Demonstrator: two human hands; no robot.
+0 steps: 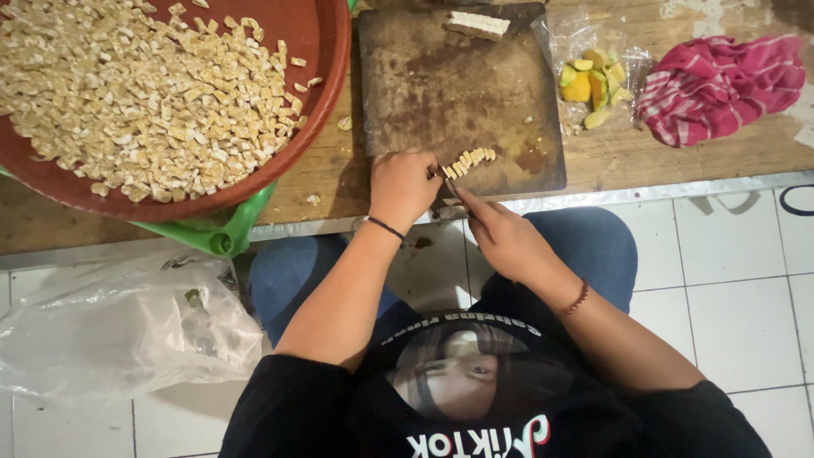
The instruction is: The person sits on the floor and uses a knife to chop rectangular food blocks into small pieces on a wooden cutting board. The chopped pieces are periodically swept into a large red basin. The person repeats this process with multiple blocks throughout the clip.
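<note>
Short row of pale cut tempeh pieces (468,161) near front edge of dark, worn wooden cutting board (458,85), slightly right of centre. Left hand (401,187) clenched, knuckles up, pressed against left end of row. Right hand (506,239) grasping small knife (449,187), blade meeting row's left end. Uncut pale tempeh slab (477,25) at board's rear edge. Left of board, wide reddish-brown round bowl (326,51) heaped with diced tempeh (144,93), resting on green plastic item (216,231). Right of board, clear bag of yellow-green fruit chunks (593,80), then crumpled pink striped cloth (721,85) near right edge of wooden table (610,157). Clear plastic bag (119,326) on white tiled floor (738,254).
</note>
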